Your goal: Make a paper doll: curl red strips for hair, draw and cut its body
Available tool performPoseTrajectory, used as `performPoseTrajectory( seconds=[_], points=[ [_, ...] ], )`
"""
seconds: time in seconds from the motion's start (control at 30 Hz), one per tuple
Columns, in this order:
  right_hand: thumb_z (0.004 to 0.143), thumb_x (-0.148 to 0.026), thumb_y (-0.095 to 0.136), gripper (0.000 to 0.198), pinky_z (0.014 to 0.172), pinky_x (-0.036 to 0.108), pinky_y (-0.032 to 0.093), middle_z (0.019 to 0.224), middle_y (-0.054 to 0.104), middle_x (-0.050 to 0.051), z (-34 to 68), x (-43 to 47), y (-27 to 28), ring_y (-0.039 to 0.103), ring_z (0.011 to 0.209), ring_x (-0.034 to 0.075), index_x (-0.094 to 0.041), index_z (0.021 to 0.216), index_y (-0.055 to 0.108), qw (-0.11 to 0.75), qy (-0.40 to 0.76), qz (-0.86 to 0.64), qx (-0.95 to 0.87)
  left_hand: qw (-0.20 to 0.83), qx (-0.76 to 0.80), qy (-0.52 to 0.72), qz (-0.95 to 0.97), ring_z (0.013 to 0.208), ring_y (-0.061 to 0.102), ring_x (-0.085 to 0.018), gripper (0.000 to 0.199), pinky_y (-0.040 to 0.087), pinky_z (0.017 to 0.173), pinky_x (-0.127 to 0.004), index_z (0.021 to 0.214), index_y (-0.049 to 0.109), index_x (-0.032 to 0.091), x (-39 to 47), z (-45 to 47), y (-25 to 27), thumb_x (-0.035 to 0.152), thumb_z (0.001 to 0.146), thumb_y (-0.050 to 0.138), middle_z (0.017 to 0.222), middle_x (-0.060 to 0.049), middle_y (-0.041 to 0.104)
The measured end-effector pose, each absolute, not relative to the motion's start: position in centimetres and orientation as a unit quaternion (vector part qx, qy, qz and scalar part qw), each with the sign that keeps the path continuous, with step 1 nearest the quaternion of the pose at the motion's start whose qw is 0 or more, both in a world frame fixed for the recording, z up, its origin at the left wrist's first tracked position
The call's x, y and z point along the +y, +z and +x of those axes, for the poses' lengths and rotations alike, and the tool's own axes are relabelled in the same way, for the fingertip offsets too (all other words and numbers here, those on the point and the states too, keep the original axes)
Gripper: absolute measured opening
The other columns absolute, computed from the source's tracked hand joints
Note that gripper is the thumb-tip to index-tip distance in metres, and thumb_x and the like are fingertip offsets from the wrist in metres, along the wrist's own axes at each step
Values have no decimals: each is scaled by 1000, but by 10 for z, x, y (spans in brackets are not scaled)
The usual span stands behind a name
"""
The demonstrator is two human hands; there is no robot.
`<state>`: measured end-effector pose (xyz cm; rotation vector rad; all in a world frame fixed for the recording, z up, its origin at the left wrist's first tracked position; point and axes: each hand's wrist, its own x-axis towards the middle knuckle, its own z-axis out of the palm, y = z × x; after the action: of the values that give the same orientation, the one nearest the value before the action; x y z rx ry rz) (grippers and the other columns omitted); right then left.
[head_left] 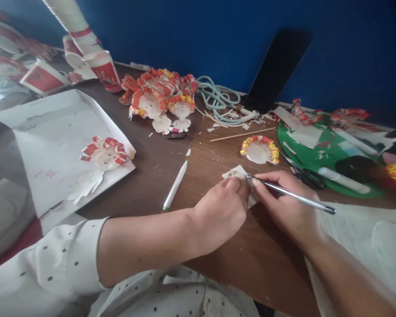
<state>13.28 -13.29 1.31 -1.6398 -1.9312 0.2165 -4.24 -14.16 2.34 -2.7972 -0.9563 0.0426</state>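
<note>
My right hand (pixel 285 200) is closed around a silver pen (pixel 300 197), its tip down by a small white paper piece (pixel 236 171) with brownish marks. My left hand (pixel 226 207) has its fingers curled together over that piece, gripping it against the table and hiding much of it. Just beyond my hands lies a paper craft (pixel 259 153) with a white round middle and a curled red-and-yellow rim. To the left rests a white marker (pixel 175 185) with a green end.
Finished-looking paper figures (pixel 163 99) are piled at the back beside a pale blue cable (pixel 218 99). A black phone (pixel 277 70) leans on the blue wall. Right are scissors (pixel 305 175) and a green sheet (pixel 285 136) with scraps; left, a white folder (pixel 53 132) and paper cups (pixel 104 70).
</note>
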Motion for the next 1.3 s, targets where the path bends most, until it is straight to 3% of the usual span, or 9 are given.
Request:
performPoseTrajectory(
  seconds=[0.43, 0.67, 0.9, 1.3],
  points=[
    [83, -35, 64, 14, 65, 29, 52, 81, 73, 2, 133, -126, 18, 68, 70, 18, -22, 86, 69, 302, 159, -612, -714, 96, -316, 1, -944, 114, 54, -25, 34, 43, 99, -36, 119, 65, 9, -141, -42, 21, 18, 91, 47, 128, -16, 59],
    [81, -34, 65, 14, 55, 28, 49, 69, 70, 0, 130, -116, 25, 62, 57, 16, -21, 79, 69, 293, 217, -612, -702, 109, -324, -1, -940, 110, 57, -23, 37, 45, 97, -34, 121, 64, 7, -141, -41, 21, 15, 91, 45, 123, -16, 62],
    [81, -34, 65, 12, 62, 29, 51, 78, 71, 2, 134, -121, 20, 65, 66, 17, -22, 83, 69, 322, 179, -626, -687, 107, -321, -16, -941, 113, 56, -24, 36, 44, 99, -35, 119, 65, 7, -141, -41, 20, 15, 91, 45, 127, -15, 61],
    [80, -31, 65, 10, 60, 28, 52, 76, 72, 2, 134, -117, 20, 66, 66, 17, -22, 80, 68, 323, 181, -623, -689, 119, -323, 5, -939, 117, 54, -24, 38, 42, 105, -38, 124, 64, 11, -143, -40, 17, 20, 92, 46, 129, -13, 60]
  ],
)
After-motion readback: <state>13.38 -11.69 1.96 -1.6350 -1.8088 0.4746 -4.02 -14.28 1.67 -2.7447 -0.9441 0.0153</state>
